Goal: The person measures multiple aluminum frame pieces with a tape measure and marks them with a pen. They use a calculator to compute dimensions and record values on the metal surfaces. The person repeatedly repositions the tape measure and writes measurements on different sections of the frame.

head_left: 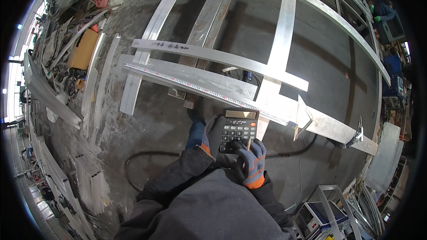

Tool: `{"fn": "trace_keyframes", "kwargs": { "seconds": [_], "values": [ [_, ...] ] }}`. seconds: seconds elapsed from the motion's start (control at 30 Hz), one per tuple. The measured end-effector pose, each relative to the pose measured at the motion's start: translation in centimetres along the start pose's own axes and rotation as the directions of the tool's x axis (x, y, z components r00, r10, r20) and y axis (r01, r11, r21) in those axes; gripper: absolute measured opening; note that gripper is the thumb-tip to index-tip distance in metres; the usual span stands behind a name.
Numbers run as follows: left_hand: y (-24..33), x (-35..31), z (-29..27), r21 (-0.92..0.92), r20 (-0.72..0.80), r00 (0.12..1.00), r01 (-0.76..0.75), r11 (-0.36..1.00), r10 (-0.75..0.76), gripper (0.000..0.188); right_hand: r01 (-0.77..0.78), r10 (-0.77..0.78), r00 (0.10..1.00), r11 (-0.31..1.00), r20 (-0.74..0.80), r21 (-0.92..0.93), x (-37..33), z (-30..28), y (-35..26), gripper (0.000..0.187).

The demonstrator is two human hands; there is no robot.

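A black calculator [239, 129] with a lit-up grey display sits in my left hand [215, 131], whose gloved fingers wrap its left edge. My right hand [252, 163], in a grey and orange glove, is closed over the lower keys. From its fingers sticks up a thin tan stick [248, 144] that looks like a pencil; its lower part is hidden. Just beyond, a tape measure [191, 84] stretches along a metal bar to its case [292, 125] on the right. A metal set square [303, 118] stands beside that case.
Long metal bars [213, 58] form a frame ahead, resting on rusty beams [211, 18]. A clamp [355, 134] grips the right bar. A black hose [153, 153] crosses the floor. Scrap and cardboard [82, 50] lie left; a metal-framed box [320, 218] stands lower right. Another person [383, 12] is far right.
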State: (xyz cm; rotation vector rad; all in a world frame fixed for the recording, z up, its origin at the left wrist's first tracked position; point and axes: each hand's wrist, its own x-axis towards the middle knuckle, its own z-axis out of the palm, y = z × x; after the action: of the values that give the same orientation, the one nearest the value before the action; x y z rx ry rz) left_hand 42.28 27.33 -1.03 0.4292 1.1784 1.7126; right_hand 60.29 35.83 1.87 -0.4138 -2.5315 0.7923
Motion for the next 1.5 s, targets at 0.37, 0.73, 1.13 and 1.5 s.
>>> {"fn": "trace_keyframes", "kwargs": {
  "seconds": [0.37, 0.73, 1.13, 1.5],
  "values": [
    [-1.8, 0.1, -0.4, -0.256, -0.231, 0.956, 0.122, 0.959, -0.183, 0.031, 0.0, -0.001, 0.998, 1.0, 0.062, 0.009, 0.5, 0.3, -0.7, 0.044],
    [0.7, -0.2, 0.3, -0.443, -0.106, 0.961, 0.184, 0.877, -0.256, 0.031, -0.54, 0.645, 0.743, 0.736, -0.179, 0.408, 0.2, -0.1, -0.3, 0.018],
    [0.2, -0.4, 0.3, -0.151, -0.242, 0.956, 0.133, 0.98, -0.167, 0.028, -0.611, 0.711, 0.686, 0.447, 0.155, 0.654, -0.6, 0.5, 0.6, 0.008],
    [-1.6, -0.3, -0.8, -0.379, -0.268, 0.927, 0.148, 0.913, -0.262, 0.027, -0.559, 0.643, 0.765, 0.689, -0.034, 0.461, -0.7, 0.7, 1.0, 0.017]
  ]
}}
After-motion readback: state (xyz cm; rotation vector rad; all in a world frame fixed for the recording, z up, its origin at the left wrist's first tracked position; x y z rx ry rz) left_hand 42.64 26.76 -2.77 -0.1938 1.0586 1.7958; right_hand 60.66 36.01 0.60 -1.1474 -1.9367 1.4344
